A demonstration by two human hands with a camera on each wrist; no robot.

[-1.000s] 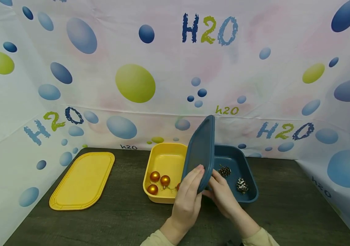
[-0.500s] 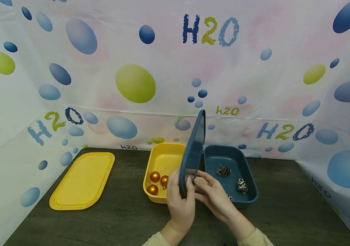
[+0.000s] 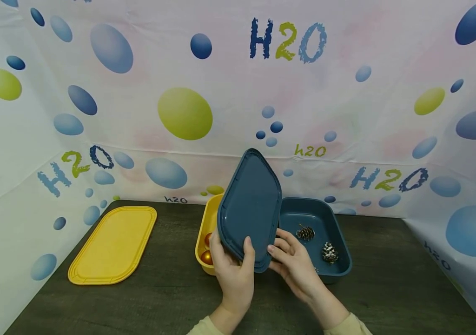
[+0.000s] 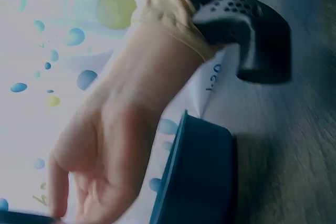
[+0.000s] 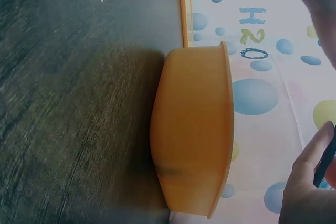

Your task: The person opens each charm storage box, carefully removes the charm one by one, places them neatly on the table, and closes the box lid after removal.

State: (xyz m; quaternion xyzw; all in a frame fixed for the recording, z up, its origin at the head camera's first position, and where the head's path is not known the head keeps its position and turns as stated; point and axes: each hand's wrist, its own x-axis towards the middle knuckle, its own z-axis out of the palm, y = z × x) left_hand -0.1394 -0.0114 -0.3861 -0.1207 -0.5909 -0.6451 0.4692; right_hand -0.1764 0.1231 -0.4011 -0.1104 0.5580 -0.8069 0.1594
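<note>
A blue lid (image 3: pixel 251 204) is held up and tilted in front of the two tubs. My left hand (image 3: pixel 234 279) grips its lower left part, thumb across the face and fingers behind the edge. At the lower right edge, my right hand (image 3: pixel 298 265) pinches the lid between thumb and fingers. Behind the lid, the yellow tub (image 3: pixel 201 228) is partly hidden; orange baubles (image 3: pixel 206 257) show inside. To the right, the blue tub (image 3: pixel 342 232) contains a brown pine cone (image 3: pixel 305 233) and a white-tipped pine cone (image 3: pixel 329 252). The left wrist view shows the right hand (image 4: pixel 115 156) beside the blue tub.
A yellow lid (image 3: pixel 112 245) lies flat on the dark wooden table (image 3: pixel 171 302) at the left. A printed cloth (image 3: pixel 238 93) with coloured dots hangs behind and at both sides. The yellow tub's side wall (image 5: pixel 194 129) fills the middle of the right wrist view.
The blue lid has turned from nearly edge-on to showing its broad face, and has shifted left over the yellow tub. My left hand has moved slightly left with it. The tubs stay put.
</note>
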